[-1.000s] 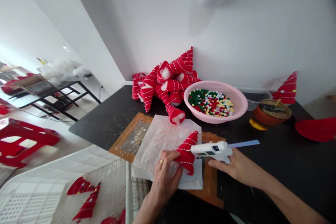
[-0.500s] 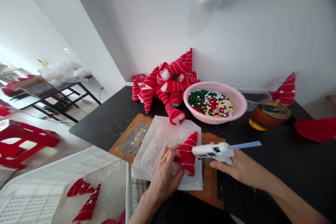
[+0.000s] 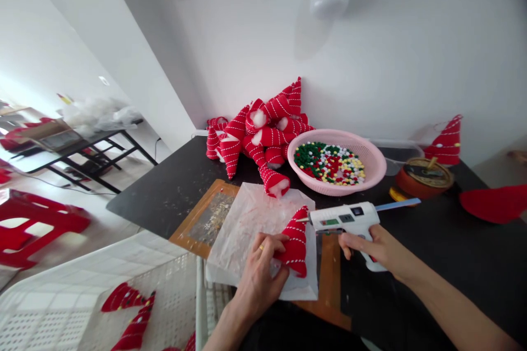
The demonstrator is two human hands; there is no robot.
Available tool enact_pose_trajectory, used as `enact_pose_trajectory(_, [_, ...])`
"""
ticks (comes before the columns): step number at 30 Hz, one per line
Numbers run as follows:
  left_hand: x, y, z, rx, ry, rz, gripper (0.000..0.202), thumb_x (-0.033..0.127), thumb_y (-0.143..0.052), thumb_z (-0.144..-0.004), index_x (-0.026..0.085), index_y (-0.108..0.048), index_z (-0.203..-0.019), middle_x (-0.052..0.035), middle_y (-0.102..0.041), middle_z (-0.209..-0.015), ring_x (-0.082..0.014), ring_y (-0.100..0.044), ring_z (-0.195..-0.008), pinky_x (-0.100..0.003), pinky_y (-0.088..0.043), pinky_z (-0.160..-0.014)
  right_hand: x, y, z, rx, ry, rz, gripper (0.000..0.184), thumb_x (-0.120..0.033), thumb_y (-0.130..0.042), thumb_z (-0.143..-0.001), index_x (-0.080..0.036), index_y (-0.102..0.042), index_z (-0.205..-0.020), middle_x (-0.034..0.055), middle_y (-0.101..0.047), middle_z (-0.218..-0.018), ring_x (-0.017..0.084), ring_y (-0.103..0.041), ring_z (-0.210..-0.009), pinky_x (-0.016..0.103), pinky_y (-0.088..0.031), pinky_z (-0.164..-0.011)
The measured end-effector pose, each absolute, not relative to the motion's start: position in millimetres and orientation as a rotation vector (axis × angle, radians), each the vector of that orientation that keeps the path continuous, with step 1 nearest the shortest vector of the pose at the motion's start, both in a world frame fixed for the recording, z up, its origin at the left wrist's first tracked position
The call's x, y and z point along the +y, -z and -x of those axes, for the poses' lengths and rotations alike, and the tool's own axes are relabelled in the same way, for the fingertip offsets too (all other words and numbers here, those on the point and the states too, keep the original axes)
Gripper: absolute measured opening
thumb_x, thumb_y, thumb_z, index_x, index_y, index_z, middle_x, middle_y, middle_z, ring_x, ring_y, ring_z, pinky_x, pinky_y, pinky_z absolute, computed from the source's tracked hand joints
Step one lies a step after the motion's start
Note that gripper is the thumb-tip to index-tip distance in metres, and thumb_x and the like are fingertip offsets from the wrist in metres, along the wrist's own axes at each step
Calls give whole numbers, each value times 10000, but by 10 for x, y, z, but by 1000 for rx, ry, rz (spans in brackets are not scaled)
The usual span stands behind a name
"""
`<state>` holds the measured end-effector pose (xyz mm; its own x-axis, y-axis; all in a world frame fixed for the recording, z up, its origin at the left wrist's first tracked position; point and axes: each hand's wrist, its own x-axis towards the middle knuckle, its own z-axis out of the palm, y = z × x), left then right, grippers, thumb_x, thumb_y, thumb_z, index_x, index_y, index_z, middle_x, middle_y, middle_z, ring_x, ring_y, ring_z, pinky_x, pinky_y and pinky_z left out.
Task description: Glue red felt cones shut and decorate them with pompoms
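Red cones (image 3: 259,137) lay heaped at the back edge of the table (image 3: 164,197), pom-poms (image 3: 329,163) filled a pink bowl (image 3: 341,134), and the left hand (image 3: 257,279) gripped a cone (image 3: 295,247), the right hand (image 3: 381,249) a glue gun (image 3: 341,218).

Pink plastic colander (image 3: 336,190) of multicoloured pom-poms (image 3: 329,163); red plastic stool (image 3: 61,220) on the floor

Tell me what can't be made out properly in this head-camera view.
Head view:
Tip of the white hot-glue gun: lost against the red, white-stitched fabric cone.
Part of that cone: covered by the left hand.
Small pom-poms in the pink plastic basket: too small to count.
Red cones in the white plastic crate: cut off by the bottom edge.
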<state>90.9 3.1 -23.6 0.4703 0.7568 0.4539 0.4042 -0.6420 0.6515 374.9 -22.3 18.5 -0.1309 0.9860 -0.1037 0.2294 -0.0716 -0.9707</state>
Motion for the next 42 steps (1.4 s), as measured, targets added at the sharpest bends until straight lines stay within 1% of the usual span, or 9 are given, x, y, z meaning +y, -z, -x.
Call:
enact_pose_trajectory(4, [30,246,-912,973,-1020,-2260,371,-33,-520,-718,235,-484,-972,-73,-686,-1171,-229,-588,-1058,-391,-529,-889,-179,-121,-3739,-1451,-1281,1390,424,-592,-678,-865,-185,-633,-751,19,-636,-656,183,-586,-629,306,-495,-629])
enact_pose_trajectory(8, [29,254,-908,963,-1018,-2259,377,-35,-515,-713,236,-482,-972,-69,-684,-1177,-227,-587,-1066,-382,-522,-896,-178,-11,-3750,-1511,-1269,1428,351,-526,-667,-912,-186,-631,-833,-5,-623,-669,169,-585,-641,291,-476,-639])
enact_pose_trajectory(10, [25,261,-902,965,-1009,-2259,372,-32,-514,-721,238,-479,-974,-65,-681,-1188,-224,-585,-1066,-377,-516,-900,-177,62,-3757,-1520,-1277,1424,327,-509,-667,-921,-183,-645,-933,-14,-620,-671,166,-580,-636,289,-470,-632])
enact_pose_trajectory(13, [19,271,-894,984,-989,-2254,370,-30,-516,-729,242,-477,-977,-54,-676,-1207,-217,-579,-1071,-369,-507,-909,-160,161,-3761,-1521,-1301,1397,367,-506,-663,-928,-183,-632,-1100,-26,-613,-670,164,-565,-623,286,-461,-612])
enact_pose_trajectory(14, [16,273,-892,990,-983,-2251,370,-30,-518,-731,243,-478,-978,-52,-675,-1213,-216,-578,-1076,-368,-504,-914,-153,185,-3762,-1517,-1309,1390,375,-508,-661,-930,-184,-626,-1116,-26,-613,-672,163,-561,-622,285,-460,-607])
enact_pose_trajectory(18, [9,278,-889,994,-965,-2255,369,-25,-526,-732,244,-479,-980,-49,-675,-1217,-214,-578,-1078,-360,-502,-915,-135,223,-3771,-1532,-1300,1395,330,-509,-650,-939,-182,-642,-980,-18,-610,-663,159,-557,-623,284,-456,-610])
enact_pose_trajectory(23, [12,269,-885,986,-964,-2278,364,-23,-522,-727,243,-476,-970,-53,-677,-1219,-216,-586,-1071,-360,-501,-910,-143,205,-3775,-1525,-1325,1393,343,-494,-653,-938,-191,-634,-1099,-33,-598,-673,151,-544,-604,273,-441,-581])
enact_pose_trajectory(32, [21,260,-895,981,-943,-2287,357,-13,-521,-712,242,-471,-957,-59,-663,-1237,-224,-595,-1061,-359,-492,-896,-153,129,-3754,-1550,-1336,1405,316,-468,-647,-931,-177,-635,-1052,-42,-573,-635,139,-535,-572,258,-430,-558])
enact_pose_trajectory(42, [48,188,-891,949,-786,-2289,361,-5,-523,-665,239,-423,-912,-82,-609,-1353,-242,-570,-1048,-396,-475,-894,-157,62,-3777,-1579,-1307,1496,379,-465,-649,-927,-161,-630,-1151,-44,-560,-655,132,-519,-566,244,-422,-533])
